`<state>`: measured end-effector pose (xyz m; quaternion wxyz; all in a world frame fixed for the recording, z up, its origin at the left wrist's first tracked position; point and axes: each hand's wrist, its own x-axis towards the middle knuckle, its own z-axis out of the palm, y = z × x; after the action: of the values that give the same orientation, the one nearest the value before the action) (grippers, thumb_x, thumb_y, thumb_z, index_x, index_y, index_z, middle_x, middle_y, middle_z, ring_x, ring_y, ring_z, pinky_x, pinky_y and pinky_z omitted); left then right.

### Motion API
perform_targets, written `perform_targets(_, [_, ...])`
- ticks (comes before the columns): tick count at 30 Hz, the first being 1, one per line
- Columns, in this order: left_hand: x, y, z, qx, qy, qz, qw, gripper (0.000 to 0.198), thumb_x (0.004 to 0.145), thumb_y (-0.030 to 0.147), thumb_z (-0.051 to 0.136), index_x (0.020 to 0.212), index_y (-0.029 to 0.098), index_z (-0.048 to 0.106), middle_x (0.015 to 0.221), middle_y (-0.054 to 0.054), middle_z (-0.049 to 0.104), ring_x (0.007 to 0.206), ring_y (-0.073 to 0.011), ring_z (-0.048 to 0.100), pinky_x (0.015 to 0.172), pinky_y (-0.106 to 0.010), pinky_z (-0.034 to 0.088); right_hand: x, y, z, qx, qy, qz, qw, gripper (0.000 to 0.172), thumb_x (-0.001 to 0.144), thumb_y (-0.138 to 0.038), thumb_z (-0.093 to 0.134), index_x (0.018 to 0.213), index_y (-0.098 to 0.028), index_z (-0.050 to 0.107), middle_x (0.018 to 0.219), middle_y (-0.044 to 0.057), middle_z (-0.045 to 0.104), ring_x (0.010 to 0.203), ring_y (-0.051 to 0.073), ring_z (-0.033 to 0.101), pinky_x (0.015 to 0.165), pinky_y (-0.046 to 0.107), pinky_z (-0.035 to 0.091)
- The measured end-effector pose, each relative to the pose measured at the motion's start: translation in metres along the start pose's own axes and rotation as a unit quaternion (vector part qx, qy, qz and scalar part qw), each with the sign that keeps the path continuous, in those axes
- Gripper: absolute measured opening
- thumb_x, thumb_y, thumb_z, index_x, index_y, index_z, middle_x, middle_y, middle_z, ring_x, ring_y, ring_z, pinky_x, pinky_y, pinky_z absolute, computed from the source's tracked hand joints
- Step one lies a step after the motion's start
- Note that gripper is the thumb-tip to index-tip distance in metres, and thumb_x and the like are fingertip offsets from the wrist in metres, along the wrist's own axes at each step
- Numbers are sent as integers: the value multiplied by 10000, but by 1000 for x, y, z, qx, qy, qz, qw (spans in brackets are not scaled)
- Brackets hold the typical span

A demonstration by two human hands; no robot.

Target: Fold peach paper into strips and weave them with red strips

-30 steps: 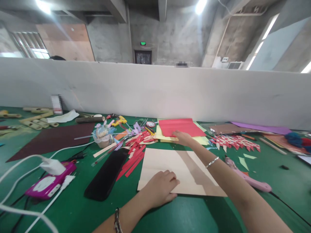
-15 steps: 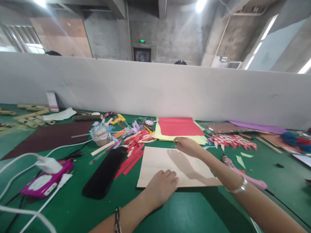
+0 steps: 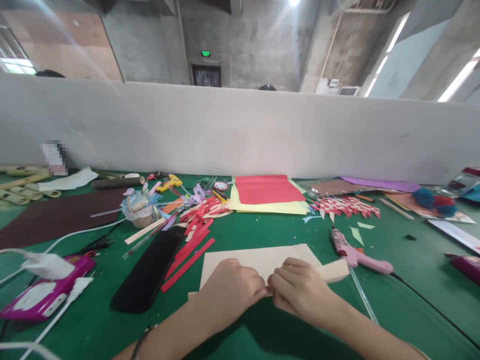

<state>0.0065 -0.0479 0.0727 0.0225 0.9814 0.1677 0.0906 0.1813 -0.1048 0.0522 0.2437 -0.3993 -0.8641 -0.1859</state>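
Note:
A beige sheet of paper lies on the green table right in front of me. My left hand and my right hand meet at its near edge, fingers curled and pinching the paper, which is bent over there. A folded corner of the sheet sticks out to the right of my right hand. Both forearms reach in from the bottom of the view.
A pink glue gun lies to the right of the sheet. Red paper strips and a black case lie to the left. Red and yellow sheets and a red-white woven piece sit behind. A white partition closes the back.
My right hand came back from the red and yellow sheets to the near edge of the beige sheet beside my left hand. The sheet's near edge has been folded over. The view dropped lower.

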Motion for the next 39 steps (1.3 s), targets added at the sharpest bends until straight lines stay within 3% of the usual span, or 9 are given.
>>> perform_targets(8, [-23, -18, -35, -77, -52, -2, 996, 490, 950, 384, 286, 639, 173, 599, 616, 22, 631, 542, -111, 549, 558, -236, 308, -23, 29, -27, -14, 12, 16, 1000, 260, 767, -27, 360, 571, -195, 389, 457, -56, 412, 435, 87, 328, 528, 218, 294])
perform_targets(15, [-36, -34, -53, 25, -59, -32, 997, 487, 961, 298, 271, 644, 179, 620, 621, 8, 636, 537, -119, 545, 561, -242, 333, -62, 77, -52, -131, 32, 118, 984, 247, 816, -114, 406, 588, -206, 433, 470, -33, 460, 478, 110, 442, 508, 228, 332])
perform_targets(18, [-32, -33, -53, 113, -23, -24, 993, 399, 936, 171, 310, 709, 190, 638, 624, 8, 626, 535, -128, 540, 550, -255, 343, -53, 71, -64, -123, 86, 159, 976, 178, 827, -123, 417, 680, -204, 475, 519, -27, 519, 503, 106, 490, 532, 226, 381])
perform_targets(21, [-23, -22, -50, 196, 61, 20, 978, 355, 892, 51, 295, 884, 164, 632, 775, -32, 660, 654, -147, 585, 615, -280, 385, -31, 45, -69, -102, 68, 85, 989, 120, 837, -227, 473, 936, -185, 526, 835, 61, 647, 777, 175, 588, 748, 332, 439])
perform_targets(26, [-25, -10, -22, 253, 157, 96, 950, 344, 903, 71, 294, 1129, 137, 544, 1162, -91, 589, 951, -200, 558, 778, -342, 383, -21, 8, -47, -120, 43, 0, 992, 210, 857, -77, 406, 931, -205, 556, 837, 35, 669, 765, 146, 581, 848, 350, 407])
perform_targets(28, [-31, -13, 0, 231, 150, 117, 954, 350, 905, 74, 289, 1149, 138, 531, 1158, -88, 589, 946, -189, 549, 792, -340, 383, -30, 2, -30, -103, 18, -6, 995, 235, 867, -62, 366, 890, -194, 559, 792, 27, 660, 718, 138, 568, 814, 333, 414])
perform_targets(32, [-43, -18, 38, 158, 54, 97, 981, 307, 900, 85, 346, 1157, 115, 512, 1101, -81, 602, 907, -174, 548, 772, -322, 400, -46, -6, -3, 10, -94, 58, 994, 156, 871, -122, 412, 877, -192, 550, 793, 21, 623, 735, 140, 561, 739, 300, 431])
perform_targets(36, [-52, -14, 49, 121, 35, 101, 987, 287, 909, 91, 339, 1136, 109, 513, 1061, -72, 603, 904, -179, 528, 776, -326, 388, -50, -18, 6, 128, -184, 113, 968, 173, 814, -258, 559, 978, -214, 528, 932, 21, 603, 858, 165, 546, 768, 307, 424])
perform_targets(39, [-55, -12, 51, 106, 24, 82, 991, 210, 913, 131, 378, 1044, 127, 543, 980, -52, 608, 861, -173, 527, 749, -319, 380, -53, -23, 11, 115, -191, 92, 971, 117, 843, -193, 515, 957, -213, 537, 885, 8, 603, 815, 152, 546, 755, 306, 412])
